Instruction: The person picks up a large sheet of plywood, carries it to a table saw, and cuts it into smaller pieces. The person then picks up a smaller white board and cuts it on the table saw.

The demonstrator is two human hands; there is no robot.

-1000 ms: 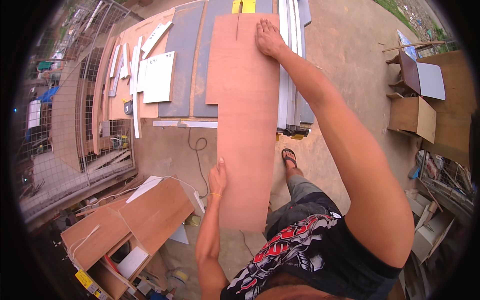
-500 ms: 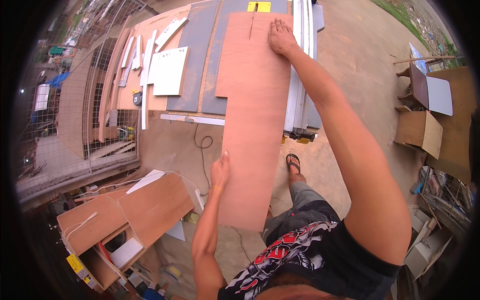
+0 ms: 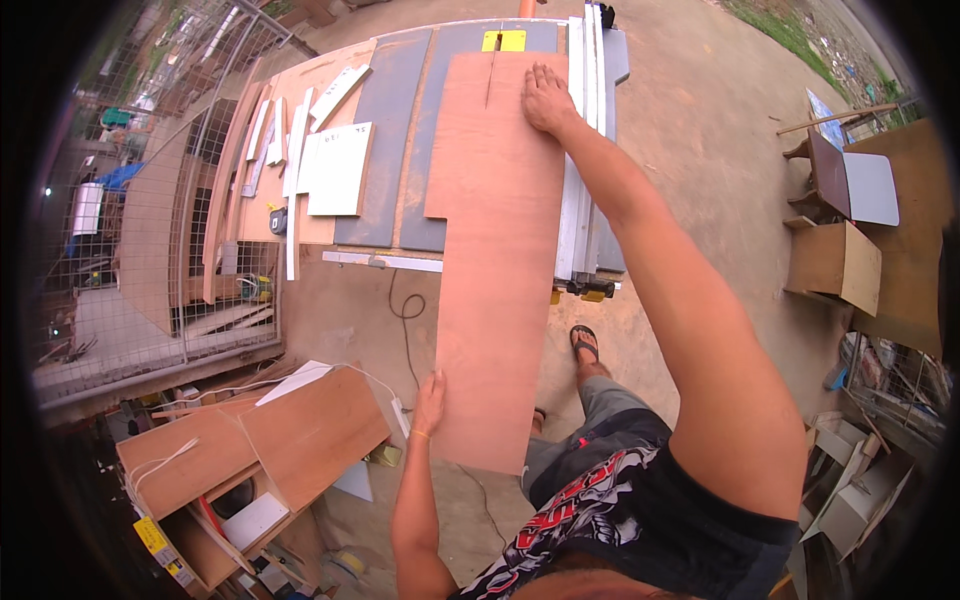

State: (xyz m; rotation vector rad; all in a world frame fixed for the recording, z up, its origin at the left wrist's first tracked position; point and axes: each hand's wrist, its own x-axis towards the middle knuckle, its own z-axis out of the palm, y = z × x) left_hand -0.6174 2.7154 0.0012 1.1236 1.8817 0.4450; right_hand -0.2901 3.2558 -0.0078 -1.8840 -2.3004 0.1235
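Note:
A long reddish-brown plywood sheet [image 3: 495, 260] lies on a grey table saw [image 3: 400, 130] and overhangs its near edge toward me. A saw cut runs into the sheet's far end, in front of a yellow blade guard [image 3: 504, 40]. My right hand [image 3: 545, 98] presses flat on the sheet's far right corner, beside the metal fence rail [image 3: 577, 180]. My left hand [image 3: 430, 400] holds the sheet's near left edge, fingers against the side.
White offcut panels [image 3: 338, 168] and wooden strips lie on the table's left part. A power cord [image 3: 405, 310] hangs below. A plywood cabinet [image 3: 255, 450] stands at my lower left, wire fencing [image 3: 150, 230] on the left, boxes [image 3: 835, 265] on the right. My sandalled foot [image 3: 585, 343] rests on concrete.
The sheet has slid farther onto the saw table, and the cut at its far end is longer. Both hands moved forward with it.

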